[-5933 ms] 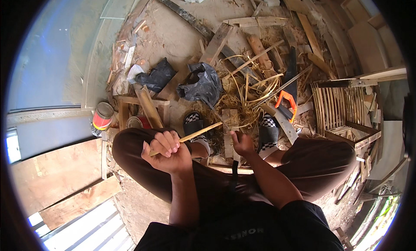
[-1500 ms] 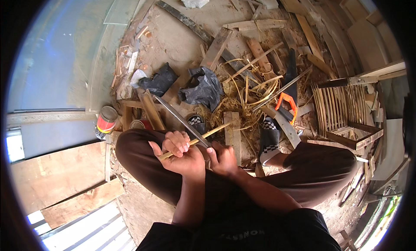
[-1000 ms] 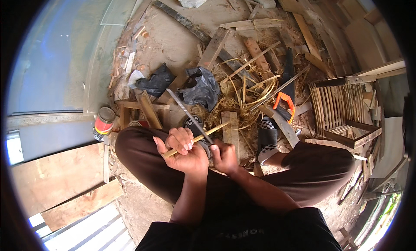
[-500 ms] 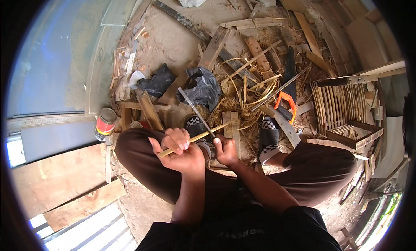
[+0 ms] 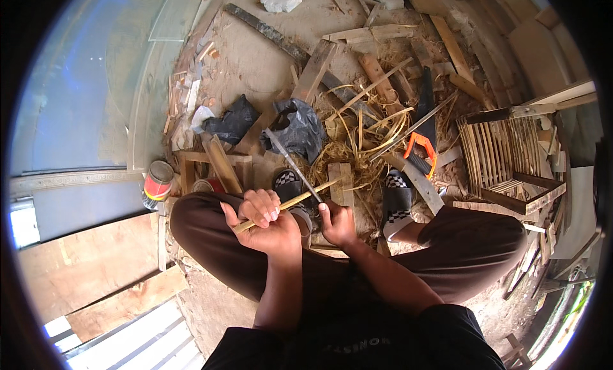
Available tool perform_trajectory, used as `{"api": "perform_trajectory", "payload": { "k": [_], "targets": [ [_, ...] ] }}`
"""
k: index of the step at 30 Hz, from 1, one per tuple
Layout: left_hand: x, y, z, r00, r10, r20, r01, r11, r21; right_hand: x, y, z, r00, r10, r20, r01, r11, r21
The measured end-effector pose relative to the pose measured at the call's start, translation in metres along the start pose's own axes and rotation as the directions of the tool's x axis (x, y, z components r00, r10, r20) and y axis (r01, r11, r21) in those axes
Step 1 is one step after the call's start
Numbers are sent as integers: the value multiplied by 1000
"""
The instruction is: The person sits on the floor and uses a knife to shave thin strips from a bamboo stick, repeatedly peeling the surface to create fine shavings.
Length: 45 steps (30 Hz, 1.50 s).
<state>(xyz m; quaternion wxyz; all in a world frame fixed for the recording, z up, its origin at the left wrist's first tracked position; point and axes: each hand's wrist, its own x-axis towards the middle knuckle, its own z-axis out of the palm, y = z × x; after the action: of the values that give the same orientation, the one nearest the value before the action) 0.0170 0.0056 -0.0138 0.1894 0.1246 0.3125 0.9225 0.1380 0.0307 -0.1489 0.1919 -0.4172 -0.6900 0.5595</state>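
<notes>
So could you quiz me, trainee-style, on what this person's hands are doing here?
1. True or false: the left hand holds a thin bamboo strip.
2. What does the right hand hold? A) the orange-handled saw B) a long knife C) the tin can
3. Fill in: the knife blade crosses the strip near the person's ____ foot.

Key: 1 true; 2 B; 3 left

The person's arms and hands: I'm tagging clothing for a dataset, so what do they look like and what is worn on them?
Both forearms are bare, with no gloves, watch or rings visible on the left hand or the right hand. The sleeves of a black top end above the elbows, so it looks short-sleeved. Below are dark brown trousers and black-and-white checkered slippers.
</notes>
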Motion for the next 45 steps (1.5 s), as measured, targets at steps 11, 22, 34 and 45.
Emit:
{"api": "perform_trajectory", "payload": {
  "k": [11, 22, 34, 45],
  "targets": [
    [6, -1, -6, 1000, -10, -19, 10, 1000, -7, 4, 2, 1, 999, 40, -11, -41, 999, -20],
    [5, 1, -4, 1000, -3, -23, 3, 1000, -6, 5, 18, 2, 994, 105, 2, -105, 992, -71],
    [5, -2, -1, 1000, -28, 3, 28, 1000, 2, 10, 30, 2, 977, 210, -30, -210, 977, -21],
    [7, -1, 0, 999, -21, 33, 21, 1000, 5, 12, 16, 8, 992, 121, -36, -118, 991, 60]
  ]
}}
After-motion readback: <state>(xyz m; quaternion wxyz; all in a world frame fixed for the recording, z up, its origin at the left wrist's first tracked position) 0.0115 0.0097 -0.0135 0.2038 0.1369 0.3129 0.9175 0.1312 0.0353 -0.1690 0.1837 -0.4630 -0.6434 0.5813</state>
